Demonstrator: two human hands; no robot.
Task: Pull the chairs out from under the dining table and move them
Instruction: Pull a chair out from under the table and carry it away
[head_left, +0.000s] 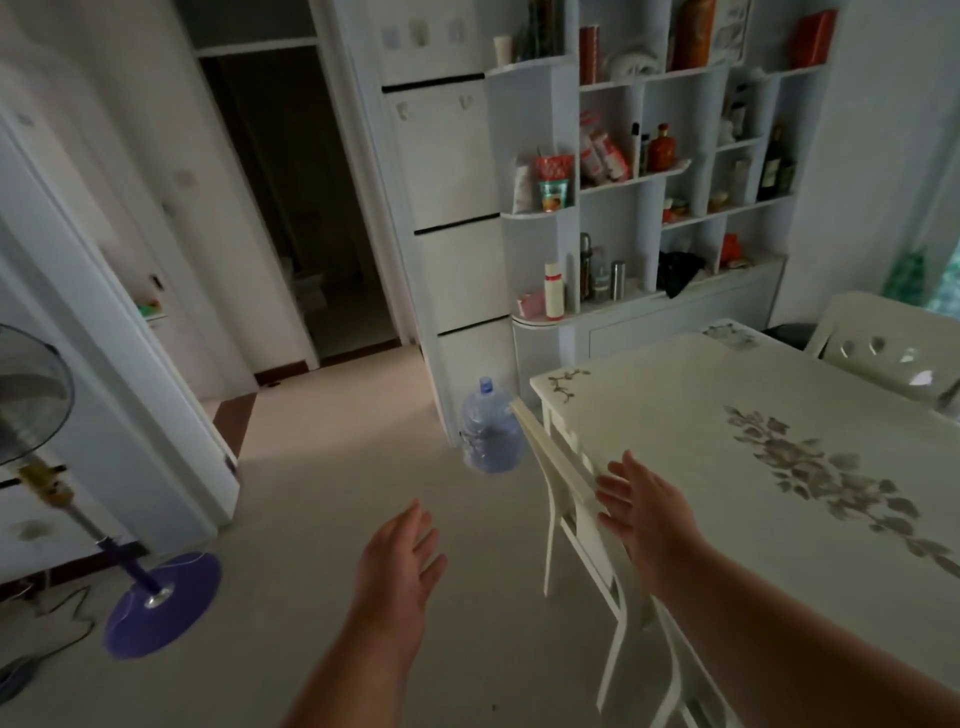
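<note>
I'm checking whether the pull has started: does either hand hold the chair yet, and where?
Nothing is held. The right hand is open at the chair top rail, fingers straight; contact cannot be told. The left hand hangs open over the floor.

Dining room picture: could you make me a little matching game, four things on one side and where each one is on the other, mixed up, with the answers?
Things:
1. water jug
2. standing fan
3. right hand
4. left hand

Places:
A. in the air above the bare floor, fingers spread
B. at the top rail of the near chair, fingers straight
C. on the floor by the corner of the dining table
D. far left, on a purple round base

Pairs: 1-C, 2-D, 3-B, 4-A
</note>
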